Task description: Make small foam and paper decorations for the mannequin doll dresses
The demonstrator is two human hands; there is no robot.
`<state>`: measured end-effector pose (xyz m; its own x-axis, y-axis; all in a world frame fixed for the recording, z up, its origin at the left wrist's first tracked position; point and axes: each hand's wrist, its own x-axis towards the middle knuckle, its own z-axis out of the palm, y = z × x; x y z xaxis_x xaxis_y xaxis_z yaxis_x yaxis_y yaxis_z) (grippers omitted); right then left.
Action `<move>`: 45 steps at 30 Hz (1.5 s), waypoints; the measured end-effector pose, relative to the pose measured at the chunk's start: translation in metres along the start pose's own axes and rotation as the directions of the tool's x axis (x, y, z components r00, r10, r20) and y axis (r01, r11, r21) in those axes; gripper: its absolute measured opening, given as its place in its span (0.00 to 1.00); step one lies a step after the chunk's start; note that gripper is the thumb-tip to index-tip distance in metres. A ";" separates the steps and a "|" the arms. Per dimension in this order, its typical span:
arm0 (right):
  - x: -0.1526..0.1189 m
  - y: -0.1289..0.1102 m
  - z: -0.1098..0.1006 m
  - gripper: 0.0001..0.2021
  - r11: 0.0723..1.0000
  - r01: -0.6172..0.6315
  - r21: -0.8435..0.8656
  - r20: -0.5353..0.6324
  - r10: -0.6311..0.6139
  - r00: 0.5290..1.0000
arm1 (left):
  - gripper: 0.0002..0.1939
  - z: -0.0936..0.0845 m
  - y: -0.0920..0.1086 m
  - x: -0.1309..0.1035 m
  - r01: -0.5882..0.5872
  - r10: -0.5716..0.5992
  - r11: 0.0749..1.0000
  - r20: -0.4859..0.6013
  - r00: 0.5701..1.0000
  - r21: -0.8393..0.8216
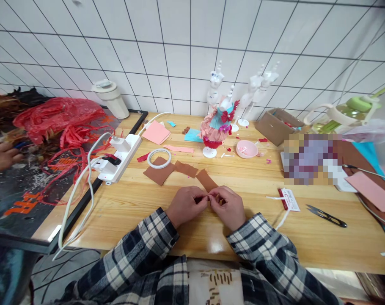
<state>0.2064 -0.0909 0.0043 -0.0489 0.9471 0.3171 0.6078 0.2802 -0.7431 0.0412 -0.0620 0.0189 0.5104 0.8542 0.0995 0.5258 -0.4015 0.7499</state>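
Over the front middle of the wooden table, my left hand (pixel 188 205) and my right hand (pixel 229 207) meet fingertip to fingertip. Both are closed in a pinch; what lies between the fingers is too small and hidden to name, though a bit of brown shows by the right fingers. Just beyond the hands lies a brown paper strip (pixel 207 180). Another brown piece (pixel 186 169) and a brown square (pixel 159 173) lie to its left, with a roll of white tape (pixel 159 158) resting on the square. A small mannequin (pixel 216 123) in a ruffled paper dress stands farther back.
A white power strip (pixel 121 156) with cables sits at the left, by a black-edged board with red plastic (pixel 59 114) and another person's hand (pixel 2 156). Pink paper (pixel 156 132), a pink bowl (pixel 247 149), a cardboard box (pixel 277 127) and thread snips (pixel 327 216) lie around.
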 end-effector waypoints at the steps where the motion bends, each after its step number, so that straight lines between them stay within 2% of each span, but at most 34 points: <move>1: 0.000 -0.002 0.000 0.04 1.000 -0.026 0.010 -0.008 0.026 1.000 | 0.11 -0.001 0.001 0.000 -0.008 0.007 0.999 -0.004 1.000 -0.049; 4: -0.002 -0.004 -0.003 0.03 0.986 -0.153 0.074 -0.027 0.155 0.988 | 0.09 -0.008 0.005 -0.001 -0.034 0.032 0.969 -0.015 0.999 -0.245; 7: -0.007 -0.001 -0.011 0.05 0.934 -0.322 0.154 0.007 0.325 0.946 | 0.09 -0.014 0.007 -0.003 -0.053 0.074 0.877 0.024 0.997 -0.477; 10: -0.014 0.005 -0.022 0.08 0.866 -0.454 0.208 0.037 0.457 0.889 | 0.11 -0.017 0.006 -0.007 0.032 0.046 0.713 0.092 0.995 -0.700; 12: -0.019 0.008 -0.030 0.09 0.835 -0.503 0.223 0.036 0.509 0.860 | 0.11 -0.018 0.005 -0.009 0.113 -0.006 0.618 0.139 0.990 -0.778; 14: -0.024 0.008 -0.040 0.09 0.823 -0.527 0.213 0.029 0.534 0.845 | 0.11 -0.018 0.004 -0.011 0.155 -0.043 0.588 0.161 0.986 -0.794; 17: -0.029 0.004 -0.063 0.10 0.831 -0.528 0.173 0.019 0.533 0.846 | 0.10 -0.018 0.004 -0.013 0.128 -0.036 0.659 0.138 0.990 -0.741; 20: -0.023 -0.001 -0.095 0.10 0.827 -0.532 0.180 0.042 0.534 0.844 | 0.10 -0.018 0.005 -0.015 0.073 0.005 0.727 0.112 0.994 -0.682; 22: -0.009 -0.002 -0.117 0.10 0.803 -0.569 0.174 0.075 0.566 0.821 | 0.10 -0.017 0.005 -0.016 0.060 0.020 0.744 0.112 0.994 -0.666; 24: 0.014 0.002 -0.131 0.10 0.817 -0.563 0.129 0.102 0.553 0.827 | 0.10 -0.016 0.005 -0.016 0.049 0.028 0.763 0.109 0.994 -0.645; 27: 0.058 0.015 -0.128 0.12 0.877 -0.480 0.032 0.088 0.476 0.875 | 0.10 -0.014 0.003 -0.016 0.028 0.034 0.797 0.091 0.995 -0.603; 30: 0.106 0.032 -0.106 0.11 0.900 -0.414 -0.134 -0.027 0.414 0.910 | 0.11 -0.012 0.000 -0.015 0.012 0.027 0.819 0.059 0.998 -0.573; 33: 0.147 0.050 -0.090 0.10 0.841 -0.356 -0.408 -0.162 0.317 0.935 | 0.12 -0.010 -0.003 -0.014 0.022 -0.006 0.828 0.030 1.000 -0.560; 36: 0.179 0.073 -0.097 0.11 0.771 -0.401 -0.495 -0.238 0.323 0.916 | 0.11 -0.006 -0.007 -0.013 0.034 -0.020 0.826 0.031 0.999 -0.562; 38: 0.191 0.092 -0.111 0.12 0.706 -0.430 -0.563 -0.286 0.322 0.903 | 0.11 -0.004 -0.009 -0.013 0.031 -0.010 0.826 0.040 0.999 -0.562; 41: 0.194 0.119 -0.131 0.15 0.607 -0.488 -0.627 -0.320 0.371 0.872 | 0.11 -0.002 -0.013 -0.012 0.022 0.003 0.827 0.043 0.999 -0.561; 45: 0.186 0.139 -0.148 0.15 0.581 -0.435 -0.688 -0.212 0.413 0.886 | 0.11 -0.004 -0.012 -0.009 0.021 0.001 0.825 0.038 0.999 -0.565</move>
<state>0.3998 0.1012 0.0471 0.3755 0.9215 0.0992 0.9196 -0.3571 -0.1638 0.0270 -0.0636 0.0116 0.5365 0.8405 0.0753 0.0601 -0.1271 0.9901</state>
